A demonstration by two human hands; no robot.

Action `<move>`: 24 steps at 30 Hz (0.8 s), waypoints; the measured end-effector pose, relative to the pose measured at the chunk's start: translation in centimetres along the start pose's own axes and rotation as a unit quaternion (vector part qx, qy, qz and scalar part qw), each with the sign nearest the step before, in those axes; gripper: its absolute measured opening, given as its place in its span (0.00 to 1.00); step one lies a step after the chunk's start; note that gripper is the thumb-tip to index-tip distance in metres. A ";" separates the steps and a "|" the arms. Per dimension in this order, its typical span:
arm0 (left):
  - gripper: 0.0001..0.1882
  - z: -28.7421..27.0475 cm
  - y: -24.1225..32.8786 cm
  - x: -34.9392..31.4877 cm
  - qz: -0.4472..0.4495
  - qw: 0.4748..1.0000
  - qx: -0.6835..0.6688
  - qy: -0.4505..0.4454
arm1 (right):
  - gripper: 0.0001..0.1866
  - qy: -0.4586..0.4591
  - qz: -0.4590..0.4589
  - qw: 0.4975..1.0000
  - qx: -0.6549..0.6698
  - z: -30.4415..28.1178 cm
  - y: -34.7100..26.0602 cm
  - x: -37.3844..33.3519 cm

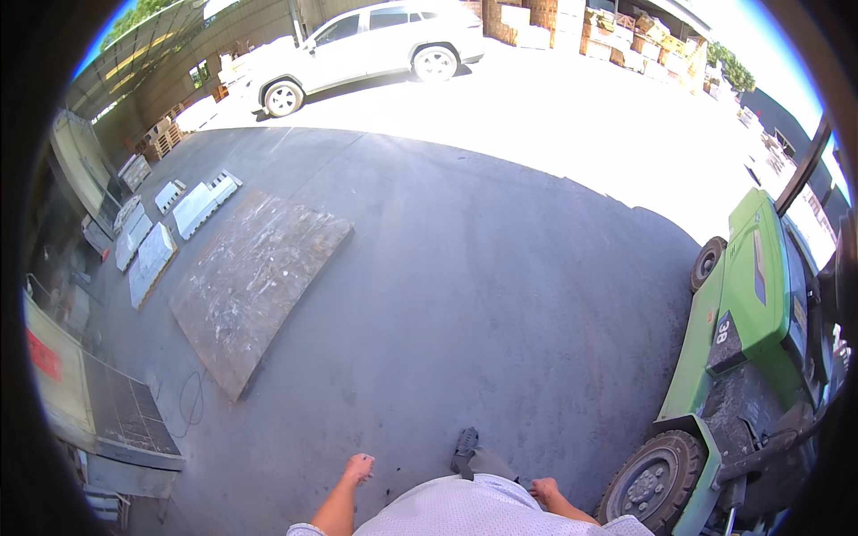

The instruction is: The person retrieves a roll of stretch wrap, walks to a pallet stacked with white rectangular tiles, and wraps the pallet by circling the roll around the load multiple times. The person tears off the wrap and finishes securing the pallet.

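My left hand (359, 468) hangs at my left side over the grey floor (429, 339), its fingers curled in a loose fist with nothing visible in it. On the other side of my pale shirt (456, 509), my right hand (543, 489) is held low with its fingers curled in; no object shows in it. Neither hand touches anything. The green forklift (746, 277) is nearest to my right hand, its big front wheel (652, 478) a short way off. A dark shoe (465, 444) of mine steps forward between the hands.
A large worn flat slab (255, 277) lies on the floor ahead left. Several pale stone slabs (201, 207) lie beyond it, and a thin cable (190, 402) loops near a cabinet-like machine (125, 402). A white car (366, 45) stands far ahead; crates (527, 22) are stacked behind.
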State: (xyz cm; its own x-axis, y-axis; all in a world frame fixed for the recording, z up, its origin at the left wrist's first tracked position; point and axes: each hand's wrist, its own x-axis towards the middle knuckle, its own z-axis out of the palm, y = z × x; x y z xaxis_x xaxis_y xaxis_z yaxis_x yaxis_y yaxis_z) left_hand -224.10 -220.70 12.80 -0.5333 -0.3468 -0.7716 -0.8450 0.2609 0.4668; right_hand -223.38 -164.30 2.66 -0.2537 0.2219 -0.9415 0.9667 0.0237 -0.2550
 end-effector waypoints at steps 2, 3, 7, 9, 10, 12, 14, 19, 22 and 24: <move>0.16 0.1 2.9 1.6 -0.017 1.000 -0.009 0.006 | 0.14 -0.016 -0.105 0.988 -0.111 4.1 -13.3 1.0; 0.16 0.3 4.3 2.6 -0.036 0.999 -0.014 0.009 | 0.14 -0.033 -0.170 0.976 -0.131 6.3 -20.1 1.0; 0.16 -0.3 9.5 7.7 -0.097 0.995 -0.016 -0.036 | 0.15 -0.092 -0.347 0.924 -0.132 15.2 -46.2 -0.6; 0.16 -1.5 12.5 11.5 -0.126 0.990 0.000 -0.065 | 0.16 -0.100 -0.407 0.899 -0.124 19.1 -56.0 -1.5; 0.17 -2.3 14.2 13.6 -0.092 0.992 0.057 -0.068 | 0.17 -0.099 -0.420 0.895 -0.111 20.8 -59.9 -1.6; 0.18 -4.1 17.4 17.8 -0.055 0.989 0.109 -0.084 | 0.18 -0.133 -0.444 0.883 -0.073 23.3 -66.3 -1.0; 0.19 -6.9 24.0 25.0 -0.048 0.991 0.102 -0.072 | 0.18 -0.086 -0.387 0.910 -0.117 25.2 -70.4 0.5; 0.19 -15.9 42.6 37.7 -0.031 0.999 0.010 -0.011 | 0.14 -0.072 -0.205 0.969 -0.117 22.8 -69.6 9.2; 0.16 -21.6 55.7 43.9 0.053 0.995 -0.079 0.027 | 0.18 -0.125 -0.085 0.975 -0.162 20.0 -67.3 16.4; 0.16 -24.7 62.6 48.3 0.076 0.989 -0.120 0.046 | 0.18 -0.087 -0.085 0.950 -0.287 19.6 -67.4 20.8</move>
State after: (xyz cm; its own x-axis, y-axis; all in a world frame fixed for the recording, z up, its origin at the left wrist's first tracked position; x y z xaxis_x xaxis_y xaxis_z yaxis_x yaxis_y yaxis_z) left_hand -303.73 -243.34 15.40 -0.6464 -0.4034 -0.6476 -0.7342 0.0979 0.6718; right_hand -294.48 -180.37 -4.03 -0.3606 0.0040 -0.9327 0.7587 0.5829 -0.2908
